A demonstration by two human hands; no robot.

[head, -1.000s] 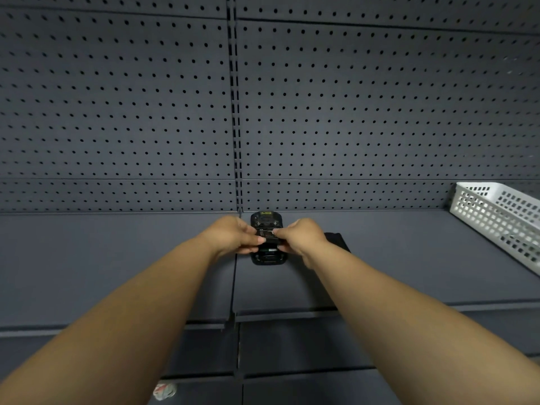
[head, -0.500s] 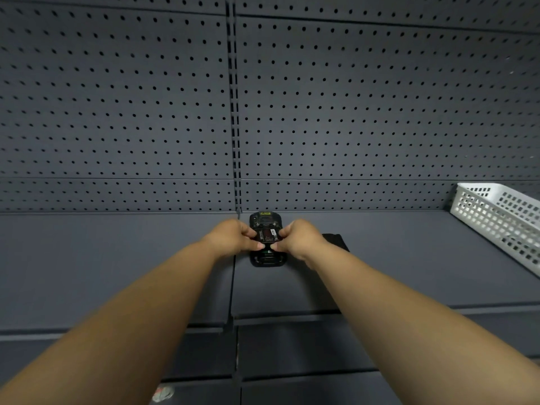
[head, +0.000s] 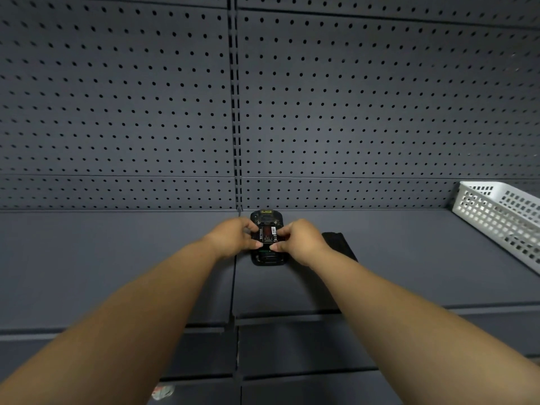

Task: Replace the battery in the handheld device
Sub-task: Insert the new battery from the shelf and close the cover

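Your hands hid both long sides of the handheld device (head: 268,260), so only its far end and its near end showed. A flat black thing (head: 340,244) lay just beside your right wrist, and your arm covered part of it, so you could not tell what it was. A white basket (head: 496,211) was cut off at the right edge of the shelf (head: 117,273). A small crumpled thing (head: 162,391) low down was too blurry to name. The battery (head: 268,234) had a dark label with white writing and a small white sticker, but the letters were too tiny to read. A yellow mark sat on the device's far end, also unreadable. The device lay flat on its face near the back edge of the shelf, by the seam in the middle. Your left hand (head: 233,236) and right hand (head: 298,239) were curled in from each side, and the fingertips of both pinched the battery's edges right over the device's open back. Whether the battery sat fully in could not be told.
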